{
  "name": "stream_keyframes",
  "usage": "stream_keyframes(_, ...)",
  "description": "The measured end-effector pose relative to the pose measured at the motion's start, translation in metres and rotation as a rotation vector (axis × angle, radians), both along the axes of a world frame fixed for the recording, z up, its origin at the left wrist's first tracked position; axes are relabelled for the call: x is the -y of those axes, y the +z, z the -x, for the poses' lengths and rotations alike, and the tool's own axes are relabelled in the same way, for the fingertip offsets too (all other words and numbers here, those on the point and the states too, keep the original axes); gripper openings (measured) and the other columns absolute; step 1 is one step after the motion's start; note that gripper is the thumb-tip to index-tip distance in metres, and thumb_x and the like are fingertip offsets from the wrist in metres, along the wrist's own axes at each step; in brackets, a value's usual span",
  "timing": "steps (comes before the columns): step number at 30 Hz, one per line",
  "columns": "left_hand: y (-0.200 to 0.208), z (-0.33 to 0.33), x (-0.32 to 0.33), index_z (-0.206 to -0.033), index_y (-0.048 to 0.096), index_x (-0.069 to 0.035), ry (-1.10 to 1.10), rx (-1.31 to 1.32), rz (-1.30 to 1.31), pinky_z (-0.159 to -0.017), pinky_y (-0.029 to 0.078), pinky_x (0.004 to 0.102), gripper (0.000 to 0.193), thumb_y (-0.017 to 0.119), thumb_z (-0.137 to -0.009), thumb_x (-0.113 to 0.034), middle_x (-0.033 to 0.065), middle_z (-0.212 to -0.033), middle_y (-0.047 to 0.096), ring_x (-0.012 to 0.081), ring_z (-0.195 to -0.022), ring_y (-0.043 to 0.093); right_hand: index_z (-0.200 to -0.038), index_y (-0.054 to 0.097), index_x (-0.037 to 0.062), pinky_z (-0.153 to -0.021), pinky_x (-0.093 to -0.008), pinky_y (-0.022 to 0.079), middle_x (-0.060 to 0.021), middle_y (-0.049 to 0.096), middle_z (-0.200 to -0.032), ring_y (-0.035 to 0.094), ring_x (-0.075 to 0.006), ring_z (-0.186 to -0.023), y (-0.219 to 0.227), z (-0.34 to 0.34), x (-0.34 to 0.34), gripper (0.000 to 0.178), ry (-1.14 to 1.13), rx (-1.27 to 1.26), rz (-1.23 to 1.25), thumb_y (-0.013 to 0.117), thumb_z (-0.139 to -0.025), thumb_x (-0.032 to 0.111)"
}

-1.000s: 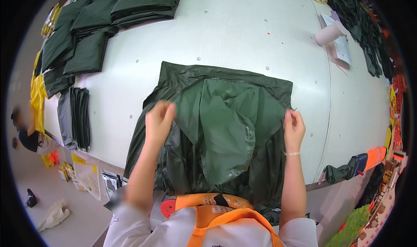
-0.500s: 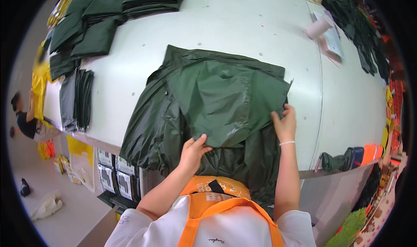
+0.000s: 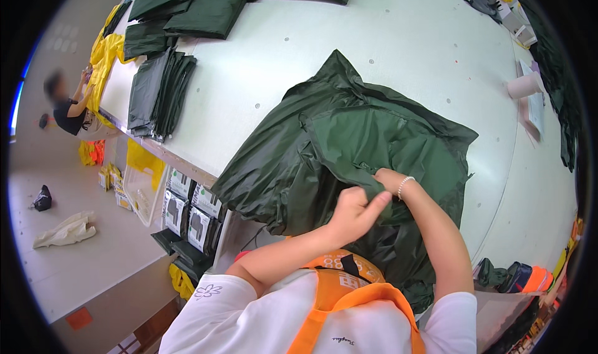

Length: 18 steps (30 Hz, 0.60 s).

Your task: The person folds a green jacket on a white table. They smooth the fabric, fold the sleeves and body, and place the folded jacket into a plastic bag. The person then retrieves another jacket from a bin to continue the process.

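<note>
A dark green, shiny waterproof garment (image 3: pixel 268 161) lies crumpled on the white table in front of me, its near part hanging over the edge by my apron. A smoother green panel (image 3: pixel 355 136) rests on top of it. My left hand (image 3: pixel 356 215) is closed at the panel's near edge, gripping the fabric with the thumb stretched toward the right. Right beside it, my right hand (image 3: pixel 390 181) reaches in from the right, touching the panel. Its fingers are mostly hidden by the folded cloth and the left hand.
Folded green bundles (image 3: pixel 205 14) and a packed stack (image 3: pixel 161 95) lie on the table's left. A white cup (image 3: pixel 525 85) stands at the right. Rolled bundles (image 3: pixel 514 276) sit by the near right edge. Packages (image 3: pixel 187 210) fill a rack below. A person (image 3: pixel 68 108) works at far left.
My right hand has left the panel's right side and come in beside my left. The left hand has closed on the near edge. The panel is more folded, and the view has shifted.
</note>
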<state>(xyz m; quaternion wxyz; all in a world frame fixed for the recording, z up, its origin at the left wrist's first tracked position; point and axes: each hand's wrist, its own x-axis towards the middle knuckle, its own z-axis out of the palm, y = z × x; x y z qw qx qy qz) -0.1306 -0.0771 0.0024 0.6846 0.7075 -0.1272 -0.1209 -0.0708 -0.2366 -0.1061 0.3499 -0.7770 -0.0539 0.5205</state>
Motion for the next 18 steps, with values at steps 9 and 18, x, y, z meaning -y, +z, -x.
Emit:
stream_keyframes(9, -0.026, -0.024, -0.068, -0.096, 0.061, 0.004, -0.332, -0.325, -0.283, -0.078, 0.049, 0.0322, 0.025, 0.066, -0.075, -0.008, 0.0137, -0.092, 0.067, 0.0175, -0.088, 0.062, -0.104, 0.062, -0.0002, -0.057, -0.0232, 0.046, -0.0069, 0.066, -0.085, 0.056, -0.0089, -0.061, 0.057, 0.043, 0.05, 0.02, -0.788, 0.479, -0.281, 0.048, -0.091, 0.006)
stream_keyframes(18, -0.045, -0.057, -0.059, -0.133, 0.036, -0.006, 0.226, 0.03, -0.211, -0.083, 0.047, 0.0259, 0.066, 0.063, -0.076, 0.01, 0.0088, -0.134, 0.042, 0.0177, -0.108, 0.053, -0.111, 0.062, 0.0107, -0.067, -0.03, 0.05, -0.0089, 0.053, -0.127, 0.058, -0.0196, -0.071, 0.045, 0.131, 0.07, 0.044, -0.594, 1.116, 0.221, 0.069, -0.07, -0.001)
